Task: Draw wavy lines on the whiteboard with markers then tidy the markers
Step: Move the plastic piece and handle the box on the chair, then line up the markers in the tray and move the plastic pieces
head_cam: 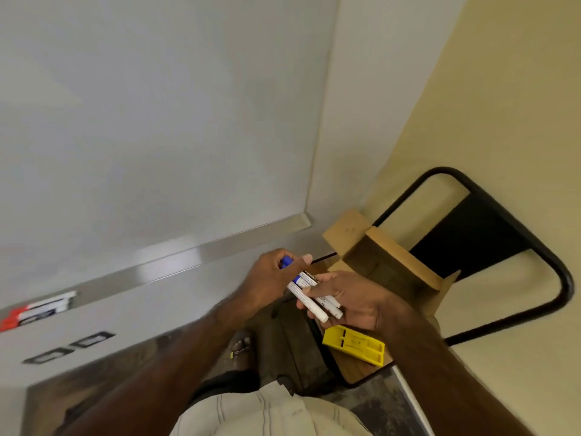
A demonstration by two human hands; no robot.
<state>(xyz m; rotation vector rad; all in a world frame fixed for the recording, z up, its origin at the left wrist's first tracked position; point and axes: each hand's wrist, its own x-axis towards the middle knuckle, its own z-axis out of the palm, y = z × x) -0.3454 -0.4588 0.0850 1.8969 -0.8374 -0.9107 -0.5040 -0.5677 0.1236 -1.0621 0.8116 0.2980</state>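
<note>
My right hand [352, 302] holds a bundle of white markers [314, 295] below the whiteboard's lower right corner. My left hand [270, 278] grips the blue cap end [286, 262] of one marker in that bundle. The whiteboard [157, 121] fills the upper left and shows no lines in view. Its metal tray [176, 256] runs along the bottom edge. Red-capped markers [34, 311] lie on the tray at the far left.
An open cardboard box [386, 262] sits on a black-framed chair [490, 240] to the right. A yellow plastic holder [355, 343] lies on the chair's wooden seat below my right hand. Wall sockets [67, 347] sit under the tray.
</note>
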